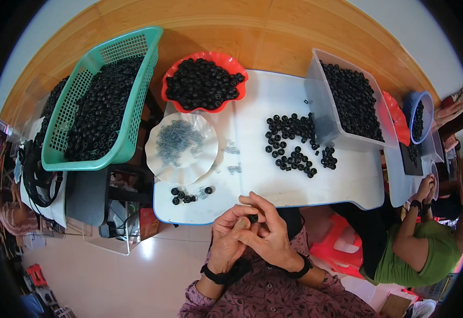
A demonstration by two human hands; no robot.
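My hands meet just off the table's near edge around one small black round part [252, 218]. My left hand [228, 238] is closed, pinching it between thumb and fingers. From the other side my right hand [274, 236] bends round it, thumb and fingers pressed against it. Fingertips cover most of the part. Nearest on the white table [242, 193] lie several like black parts [182, 197]. Beyond them stands a white wavy-rimmed plate [160, 164] with a heap of tiny clear pieces [178, 140], and more such pieces are scattered beside it.
A red bowl [166, 74], a green basket [130, 140] and a clear plastic bin [321, 114] hold black parts. Loose black parts [295, 130] spread near the bin. At right, a person in green [422, 249] sits by a red stool [334, 249].
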